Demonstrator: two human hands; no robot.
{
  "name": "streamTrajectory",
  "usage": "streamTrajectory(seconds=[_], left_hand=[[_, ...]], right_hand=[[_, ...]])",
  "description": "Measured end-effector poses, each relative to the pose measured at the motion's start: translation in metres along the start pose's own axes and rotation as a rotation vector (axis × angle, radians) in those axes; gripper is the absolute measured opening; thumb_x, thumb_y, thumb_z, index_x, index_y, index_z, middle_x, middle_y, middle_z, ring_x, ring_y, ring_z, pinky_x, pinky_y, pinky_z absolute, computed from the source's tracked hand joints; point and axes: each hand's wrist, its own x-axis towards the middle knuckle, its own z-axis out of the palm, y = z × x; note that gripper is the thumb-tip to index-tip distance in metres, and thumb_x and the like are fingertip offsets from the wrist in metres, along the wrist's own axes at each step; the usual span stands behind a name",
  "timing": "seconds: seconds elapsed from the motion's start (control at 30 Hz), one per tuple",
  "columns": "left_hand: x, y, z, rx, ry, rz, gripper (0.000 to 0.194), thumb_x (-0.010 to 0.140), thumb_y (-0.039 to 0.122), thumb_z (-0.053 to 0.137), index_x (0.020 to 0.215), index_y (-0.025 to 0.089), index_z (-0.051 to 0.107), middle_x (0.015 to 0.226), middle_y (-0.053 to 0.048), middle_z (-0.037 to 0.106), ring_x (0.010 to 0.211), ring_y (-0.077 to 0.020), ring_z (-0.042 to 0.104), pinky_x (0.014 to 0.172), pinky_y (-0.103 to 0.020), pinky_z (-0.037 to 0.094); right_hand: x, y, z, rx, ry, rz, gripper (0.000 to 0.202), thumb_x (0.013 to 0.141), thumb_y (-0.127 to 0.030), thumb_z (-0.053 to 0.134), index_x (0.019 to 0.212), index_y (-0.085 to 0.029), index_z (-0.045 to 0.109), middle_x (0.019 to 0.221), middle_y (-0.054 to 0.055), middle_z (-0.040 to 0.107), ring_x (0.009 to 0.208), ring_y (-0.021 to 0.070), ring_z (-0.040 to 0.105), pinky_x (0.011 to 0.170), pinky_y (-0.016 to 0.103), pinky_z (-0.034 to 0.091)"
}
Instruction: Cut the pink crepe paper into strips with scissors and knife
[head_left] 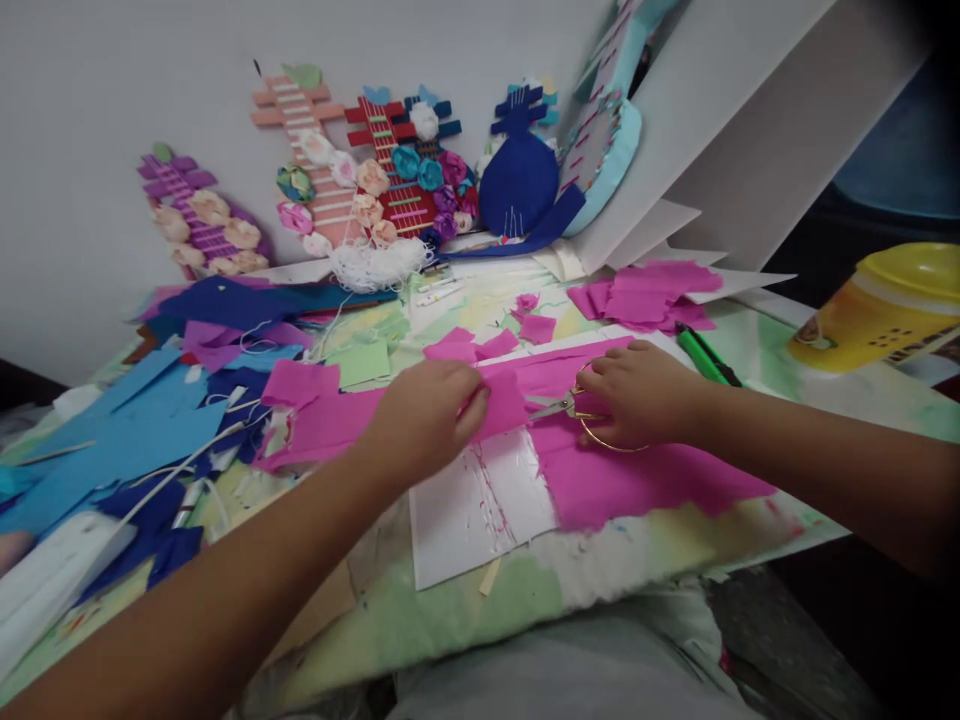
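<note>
My left hand (pixel 431 415) is closed on a strip of pink crepe paper (pixel 504 402), fingertips near the strip's right part. In my right hand (pixel 637 395) are gold-handled scissors (pixel 556 408), their blades parted and pointing left at the strip's edge. Beneath the scissors lies a larger pink crepe sheet (pixel 645 485). Both pieces rest partly over a white board (pixel 480 510) marked with reddish and whitish streaks. My right fingers hide part of the scissors' loops.
Decorated paper instruments (pixel 517 185) lean along the wall. Blue paper sheets (pixel 135 410), a white power strip (pixel 67 570) and cords crowd the left. On the right are more pink crepe scraps (pixel 660 295), green markers (pixel 705 355) and a yellow cup (pixel 881 310).
</note>
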Motion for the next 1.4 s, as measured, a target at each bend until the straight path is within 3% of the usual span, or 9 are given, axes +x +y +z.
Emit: streamTrajectory(seconds=[0.13,0.23,0.63,1.13,1.4], left_hand=[[0.030,-0.024,0.016,0.028,-0.135,-0.115,0.024,0.083,0.027,0.037,0.068,0.017,0.053,0.067,-0.002,0.055,0.062,-0.0151,0.048,0.053,-0.025,0.030],[0.042,-0.040,0.032,0.051,-0.154,-0.197,0.025,0.084,0.028,0.036,0.072,0.018,0.055,0.070,-0.002,0.057,0.063,-0.0151,0.050,0.051,-0.025,0.030],[0.047,-0.069,0.084,0.211,-0.213,-0.265,0.033,0.087,0.030,0.029,0.084,0.014,0.058,0.081,-0.009,0.061,0.075,-0.0214,0.056,0.062,-0.029,0.039],[0.045,-0.070,0.094,0.212,-0.155,-0.262,0.033,0.089,0.027,0.028,0.089,0.013,0.058,0.083,-0.010,0.060,0.079,-0.0215,0.057,0.064,-0.030,0.038],[0.043,-0.070,0.095,0.196,-0.112,-0.236,0.032,0.088,0.027,0.029,0.089,0.013,0.058,0.082,-0.009,0.060,0.078,-0.0215,0.056,0.063,-0.030,0.038]], right_hand=[[0.008,0.001,0.005,0.058,0.000,-0.084,0.052,0.064,-0.065,0.046,0.084,-0.019,0.059,0.077,0.008,0.060,0.069,0.0207,0.051,0.061,0.030,0.024],[0.013,0.004,0.007,0.098,-0.032,-0.116,0.051,0.063,-0.065,0.045,0.082,-0.019,0.059,0.075,0.007,0.060,0.066,0.0197,0.051,0.060,0.029,0.023],[0.022,0.009,0.005,0.130,-0.091,-0.153,0.045,0.065,-0.061,0.045,0.081,-0.022,0.061,0.069,0.005,0.061,0.065,0.0193,0.052,0.062,0.029,0.023],[0.027,0.002,0.002,0.128,-0.212,-0.087,0.035,0.066,-0.052,0.047,0.071,-0.021,0.059,0.062,0.004,0.059,0.053,0.0152,0.048,0.053,0.026,0.020],[0.033,0.010,0.003,0.083,-0.156,-0.234,0.027,0.077,-0.033,0.039,0.067,-0.017,0.058,0.056,0.005,0.056,0.050,0.0125,0.042,0.053,0.028,0.018]])
